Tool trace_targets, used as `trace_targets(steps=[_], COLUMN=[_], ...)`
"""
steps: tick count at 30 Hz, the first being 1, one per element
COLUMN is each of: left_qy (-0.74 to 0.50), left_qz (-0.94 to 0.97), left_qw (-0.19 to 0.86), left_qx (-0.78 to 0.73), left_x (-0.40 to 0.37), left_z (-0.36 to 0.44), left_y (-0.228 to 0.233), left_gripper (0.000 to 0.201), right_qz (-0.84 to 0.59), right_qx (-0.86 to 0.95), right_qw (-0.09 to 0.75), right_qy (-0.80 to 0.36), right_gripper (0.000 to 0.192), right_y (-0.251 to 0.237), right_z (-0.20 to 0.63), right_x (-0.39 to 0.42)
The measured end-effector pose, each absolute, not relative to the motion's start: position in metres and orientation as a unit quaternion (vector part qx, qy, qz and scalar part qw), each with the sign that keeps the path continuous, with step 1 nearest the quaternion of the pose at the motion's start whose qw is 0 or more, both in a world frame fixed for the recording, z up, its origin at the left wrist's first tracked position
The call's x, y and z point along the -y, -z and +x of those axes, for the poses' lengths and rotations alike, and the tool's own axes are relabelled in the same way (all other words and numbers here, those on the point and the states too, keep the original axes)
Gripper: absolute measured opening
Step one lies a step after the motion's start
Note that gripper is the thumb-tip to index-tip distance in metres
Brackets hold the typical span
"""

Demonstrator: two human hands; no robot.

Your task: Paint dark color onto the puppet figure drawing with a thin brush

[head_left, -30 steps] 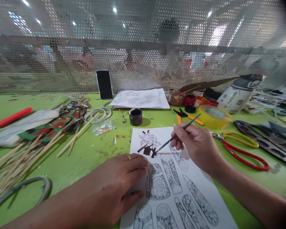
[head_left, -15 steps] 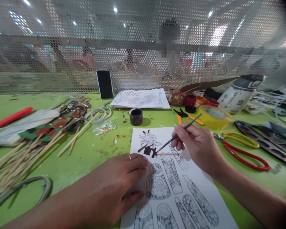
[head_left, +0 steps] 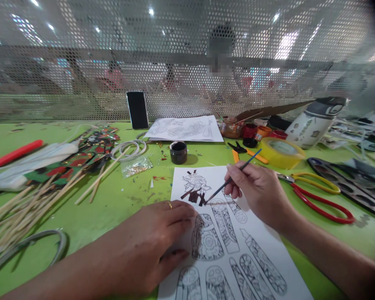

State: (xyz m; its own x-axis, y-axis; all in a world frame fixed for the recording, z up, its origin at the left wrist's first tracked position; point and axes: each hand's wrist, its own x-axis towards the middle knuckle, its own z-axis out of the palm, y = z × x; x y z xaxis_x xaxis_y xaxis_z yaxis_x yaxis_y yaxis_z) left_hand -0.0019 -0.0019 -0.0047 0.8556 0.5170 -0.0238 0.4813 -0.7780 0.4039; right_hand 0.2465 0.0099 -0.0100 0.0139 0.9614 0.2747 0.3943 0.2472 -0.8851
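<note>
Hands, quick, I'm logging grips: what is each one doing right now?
Left hand: open, flat on the sheet, holding nothing.
Right hand: closed on the brush, tip on the sheet.

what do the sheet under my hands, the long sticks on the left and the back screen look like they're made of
Sheet: matte white paper, thin and flat, with black printed line art. Sticks: probably bamboo or wood, pale tan, thin and straight. Screen: probably light painted metal, evenly punched with small holes.
</note>
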Motion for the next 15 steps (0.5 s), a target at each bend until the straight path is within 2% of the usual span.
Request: trace_targets(steps=[5, 10, 15], left_qy=[-0.042, -0.044, -0.048], left_qz=[0.942, 0.939, 0.942], left_qw=[0.200, 0.208, 0.197], left_qx=[-0.266, -0.269, -0.267], left_x=[0.0009, 0.0015, 0.0019], left_z=[-0.0010, -0.0011, -0.0026], left_y=[0.0046, 0.0027, 0.0039], left_gripper=[0.024, 0.018, 0.025], right_qz=[-0.524, -0.526, -0.534], right_qx=[0.632, 0.638, 0.643], right_qw=[0.486, 0.472, 0.456], right_qy=[-0.300, -0.306, -0.304], right_gripper=[0.033, 0.034, 0.035], right_y=[0.0116, 0.0123, 0.0090], right_z=[0.2464, 0.2466, 0.2477], right_x=[-0.0113, -0.0134, -0.0102])
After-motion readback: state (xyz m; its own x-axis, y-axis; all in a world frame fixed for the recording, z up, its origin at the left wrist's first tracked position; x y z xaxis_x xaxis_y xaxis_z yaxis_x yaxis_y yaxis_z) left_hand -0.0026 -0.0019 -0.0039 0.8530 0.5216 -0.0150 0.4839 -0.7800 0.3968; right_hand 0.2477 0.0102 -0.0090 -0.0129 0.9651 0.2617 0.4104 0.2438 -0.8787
